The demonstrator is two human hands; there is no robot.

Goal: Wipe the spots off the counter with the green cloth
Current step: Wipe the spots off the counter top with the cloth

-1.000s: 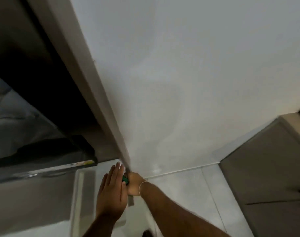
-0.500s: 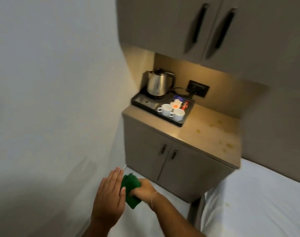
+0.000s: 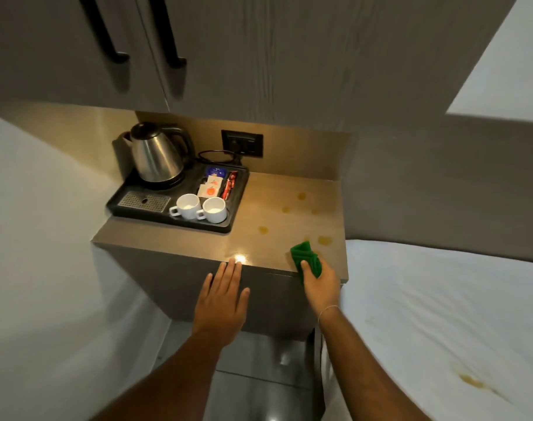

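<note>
A folded green cloth (image 3: 306,258) is gripped in my right hand (image 3: 319,282) at the front right of the brown counter (image 3: 271,214). Several yellowish spots (image 3: 301,196) dot the counter's right half, one spot (image 3: 324,240) just beyond the cloth. My left hand (image 3: 221,302) is flat with fingers together and extended, holding nothing, its fingertips at the counter's front edge.
A black tray (image 3: 231,221) on the counter's left holds a steel kettle (image 3: 155,156), two white cups (image 3: 198,208) and sachets (image 3: 216,185). Upper cabinets (image 3: 168,50) hang overhead. A white bed (image 3: 441,314) with a stain lies to the right, a wall to the left.
The view swung from the wall and floor to the counter and came closer. My hands separated: the right carried the cloth up to the counter's front right, the left reached the front edge.
</note>
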